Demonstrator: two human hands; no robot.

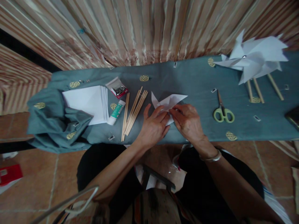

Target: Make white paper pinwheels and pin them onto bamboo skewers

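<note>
**Pinching folded white paper point(174, 99) over a blue-green cloth point(196, 84)**

In the head view, resting the left hand point(154, 126) on the lower left of the folded white paper, thumb held apart from the fingers. With the right hand point(188, 119), pinching the same paper near its middle, fingertips drawn together; cannot tell whether gripping anything small there too. Lying mid-table, directly under both hands, with pointed corners rising beyond the fingers. Just left of the left hand, loose wooden sticks point(137, 113); beyond those, a glue stick point(116, 112), an open box of metal pins point(119, 90) and a paper stack point(85, 101), partly covered by bunched cloth. Right of the right hand, green-handled scissors point(222, 109), blades pointing away; farther right, overlapping white pinwheels point(259, 53) on sticks.
</note>
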